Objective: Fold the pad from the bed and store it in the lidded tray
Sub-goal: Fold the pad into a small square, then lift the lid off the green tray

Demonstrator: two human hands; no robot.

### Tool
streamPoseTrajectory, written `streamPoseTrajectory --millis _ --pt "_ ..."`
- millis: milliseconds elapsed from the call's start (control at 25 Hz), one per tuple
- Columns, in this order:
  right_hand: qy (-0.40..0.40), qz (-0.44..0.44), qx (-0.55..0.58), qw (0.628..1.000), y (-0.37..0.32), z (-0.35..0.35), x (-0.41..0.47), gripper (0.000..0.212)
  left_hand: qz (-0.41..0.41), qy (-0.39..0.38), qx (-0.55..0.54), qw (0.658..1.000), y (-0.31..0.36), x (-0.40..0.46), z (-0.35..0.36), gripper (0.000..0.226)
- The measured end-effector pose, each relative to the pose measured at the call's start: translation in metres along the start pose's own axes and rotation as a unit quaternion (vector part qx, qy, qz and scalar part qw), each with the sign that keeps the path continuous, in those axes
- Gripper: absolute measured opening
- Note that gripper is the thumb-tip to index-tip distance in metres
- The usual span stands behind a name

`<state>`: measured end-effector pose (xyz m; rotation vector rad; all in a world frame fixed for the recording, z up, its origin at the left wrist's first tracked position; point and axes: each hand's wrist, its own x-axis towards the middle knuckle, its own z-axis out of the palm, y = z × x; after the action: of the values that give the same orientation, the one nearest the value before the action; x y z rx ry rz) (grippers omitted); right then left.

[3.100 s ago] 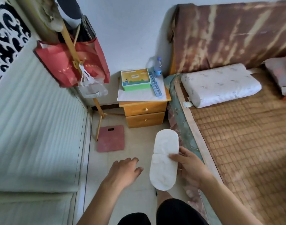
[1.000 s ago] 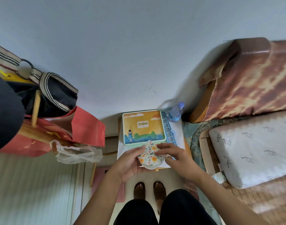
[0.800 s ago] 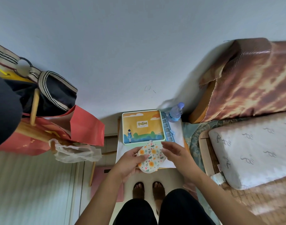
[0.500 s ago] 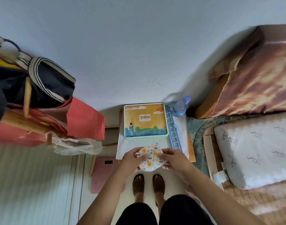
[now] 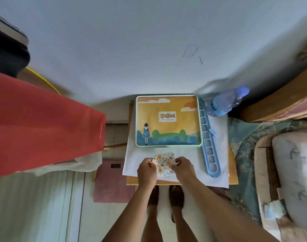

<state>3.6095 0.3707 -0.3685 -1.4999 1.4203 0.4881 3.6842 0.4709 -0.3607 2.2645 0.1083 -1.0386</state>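
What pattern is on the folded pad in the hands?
The pad is white with orange and yellow flowers and small green leaves, seen in the head view.

arms: bare, no sleeves | legs: bare | feet: dark open-toed sandals (image 5: 176, 196)

A wooden nightstand (image 5: 233, 165) is carrying a white sheet (image 5: 217, 173); a lidded tray (image 5: 168, 120), blue rack (image 5: 209, 147) and water bottle (image 5: 224, 102) are sitting on that.
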Motion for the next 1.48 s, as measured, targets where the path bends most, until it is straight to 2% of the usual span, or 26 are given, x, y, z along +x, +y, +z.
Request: streamPoseTrajectory --millis 120,280,360,440,520,600,720,800,880,1040,1200,1480 --pt "-0.025 0.004 -0.039 0.999 0.005 0.016 0.021 0.030 -0.001 -0.004 0.004 1.000 -0.015 0.020 0.010 0.034" --pt "-0.041 0.010 -0.026 0.999 0.017 0.023 0.019 0.046 0.015 -0.034 0.026 0.999 -0.027 0.019 0.013 0.041" --pt "-0.023 0.008 0.007 1.000 0.021 0.013 0.014 0.043 0.022 -0.032 0.023 0.999 -0.026 0.017 0.006 0.042" --pt "0.039 0.004 0.055 0.998 0.025 -0.006 0.006 0.037 0.022 -0.007 0.003 1.000 -0.018 0.015 -0.007 0.041" --pt "0.128 -0.046 0.039 0.990 0.022 -0.028 -0.003 0.030 0.043 0.036 -0.030 0.998 -0.003 0.017 -0.024 0.038" --pt "0.183 -0.147 -0.005 0.972 0.010 -0.045 -0.005 0.026 0.099 0.083 -0.031 0.991 0.017 0.024 -0.040 0.035" --pt "0.219 -0.253 -0.051 0.941 -0.028 -0.064 0.015 0.028 0.178 0.114 0.054 0.976 0.053 0.048 -0.051 0.035" --pt "0.225 -0.232 -0.139 0.936 -0.050 -0.072 0.037 0.033 0.182 0.101 0.129 0.970 0.071 0.066 -0.052 0.041" --pt "0.219 -0.166 -0.187 0.943 -0.064 -0.077 0.056 0.035 0.169 0.088 0.172 0.966 0.081 0.083 -0.051 0.047" --pt "0.231 -0.103 -0.140 0.957 -0.077 -0.082 0.074 0.031 0.128 0.069 0.124 0.982 0.086 0.104 -0.045 0.045" --pt "0.230 -0.037 -0.029 0.972 -0.088 -0.082 0.079 0.036 0.091 0.070 0.054 0.992 0.089 0.113 -0.045 0.039" --pt "0.206 0.025 -0.010 0.978 -0.103 -0.083 0.074 0.041 0.069 0.044 0.091 0.992 0.097 0.114 -0.049 0.044"
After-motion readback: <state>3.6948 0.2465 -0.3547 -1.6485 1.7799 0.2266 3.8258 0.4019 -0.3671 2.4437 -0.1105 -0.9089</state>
